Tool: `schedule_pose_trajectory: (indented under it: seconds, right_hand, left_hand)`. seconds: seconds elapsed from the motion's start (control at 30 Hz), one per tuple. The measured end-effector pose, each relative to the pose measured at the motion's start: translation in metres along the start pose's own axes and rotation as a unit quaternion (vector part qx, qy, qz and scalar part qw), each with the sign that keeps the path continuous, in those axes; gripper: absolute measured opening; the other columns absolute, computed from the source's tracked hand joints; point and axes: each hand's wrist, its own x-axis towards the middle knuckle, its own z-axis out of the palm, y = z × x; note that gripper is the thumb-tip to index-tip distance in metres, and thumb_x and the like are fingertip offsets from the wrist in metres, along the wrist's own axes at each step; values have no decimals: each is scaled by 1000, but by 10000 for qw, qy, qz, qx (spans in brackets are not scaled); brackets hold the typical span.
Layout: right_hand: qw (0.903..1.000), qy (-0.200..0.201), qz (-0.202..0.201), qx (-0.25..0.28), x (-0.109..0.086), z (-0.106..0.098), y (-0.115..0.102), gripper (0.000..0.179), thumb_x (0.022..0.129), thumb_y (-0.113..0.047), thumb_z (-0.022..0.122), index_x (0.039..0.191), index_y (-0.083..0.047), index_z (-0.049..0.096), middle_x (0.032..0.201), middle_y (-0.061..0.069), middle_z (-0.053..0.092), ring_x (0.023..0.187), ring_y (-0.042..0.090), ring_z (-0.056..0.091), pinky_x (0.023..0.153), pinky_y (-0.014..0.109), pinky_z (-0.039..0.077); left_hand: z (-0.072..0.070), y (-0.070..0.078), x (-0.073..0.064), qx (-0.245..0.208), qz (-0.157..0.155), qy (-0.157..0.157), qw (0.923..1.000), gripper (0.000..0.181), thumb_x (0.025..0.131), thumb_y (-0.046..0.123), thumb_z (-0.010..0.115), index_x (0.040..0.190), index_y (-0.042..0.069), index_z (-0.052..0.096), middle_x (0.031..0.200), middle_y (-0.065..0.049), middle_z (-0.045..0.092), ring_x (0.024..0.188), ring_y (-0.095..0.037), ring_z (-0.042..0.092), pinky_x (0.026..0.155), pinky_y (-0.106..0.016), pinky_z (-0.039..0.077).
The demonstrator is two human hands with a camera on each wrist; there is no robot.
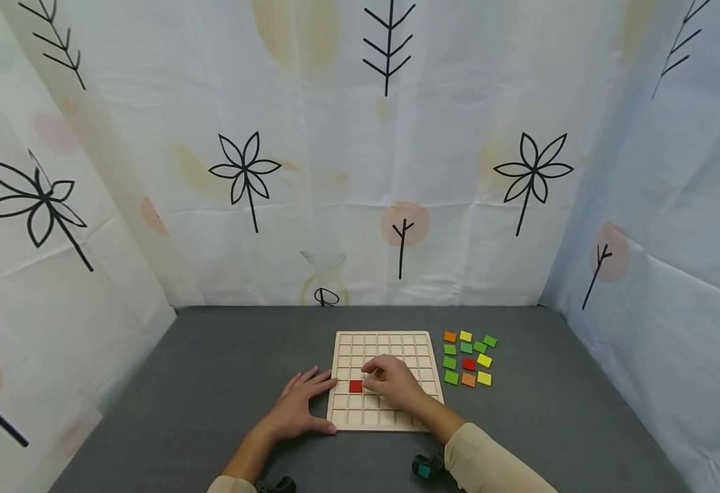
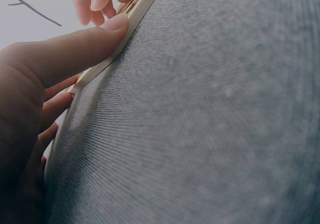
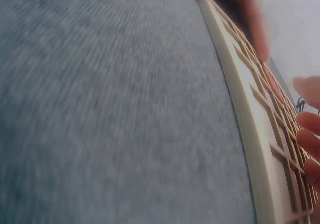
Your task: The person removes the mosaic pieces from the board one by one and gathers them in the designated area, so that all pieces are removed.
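Note:
A pale wooden grid board [image 1: 418,347] lies flat on the grey table, with one red square tile [image 1: 356,386] in a cell left of its middle. My left hand [image 1: 295,407] rests at the board's left side, fingers spread, with the thumb [image 2: 107,33] against the edge at the near left corner. Over the board, just right of the red tile, hovers my right hand [image 1: 395,385]. Its fingers are loosely bent, with a gap between thumb and forefinger and no tile showing there. The right wrist view shows its fingertips [image 3: 309,126] above the grid.
Right of the board lies a loose group of small square tiles: several green [image 1: 450,363] and yellow [image 1: 484,378], orange [image 1: 468,379] and a red one [image 1: 469,364]. A small black device [image 1: 426,467] shows below the right wrist. Printed cloth walls [image 1: 335,246] enclose the table.

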Motion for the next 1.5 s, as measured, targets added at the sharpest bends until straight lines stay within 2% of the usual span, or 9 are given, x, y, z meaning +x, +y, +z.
schedule_pose_trajectory:
  seconds: [0.2,0.43,0.8,1.13,1.5]
  right_hand:
    - [9971,78,-71,-751,6,9,1,19,81,-18,80,96,-8,73,89,-1,64,82,15,55,74,33,47]
    - [9899,109,155,-1408,11,12,-4,17,76,-23,83,88,-15,73,86,-6,58,82,15,52,73,35,44]
    - [9897,-134,515,-1329,16,11,-11,16,77,-22,82,89,-16,72,84,-7,56,80,14,49,73,35,41]
    - [9889,-601,684,-1170,22,8,-15,15,77,-16,82,87,-12,72,84,-4,54,78,15,47,69,31,42]
    - [9921,-446,679,-953,18,13,-15,15,75,-12,82,87,-10,73,83,-4,53,79,14,46,69,28,42]
  left_hand:
    - [-1,0,0,19,33,-22,10000,92,66,60,80,142,15,53,149,-5,43,143,-36,23,112,-61,8]
    - [-3,0,2,18,39,-29,10000,92,66,61,80,142,15,53,150,-5,42,143,-36,22,112,-61,8]
    - [-6,0,3,28,24,-27,10000,93,66,60,80,142,15,52,150,-6,42,143,-36,22,111,-62,8]
    - [-5,0,2,-38,32,-60,10000,92,67,59,80,143,15,52,150,-7,42,143,-37,22,111,-63,8]
    - [-2,-2,1,-35,38,-76,10000,92,67,60,80,143,16,52,150,-6,42,143,-38,22,111,-63,8]
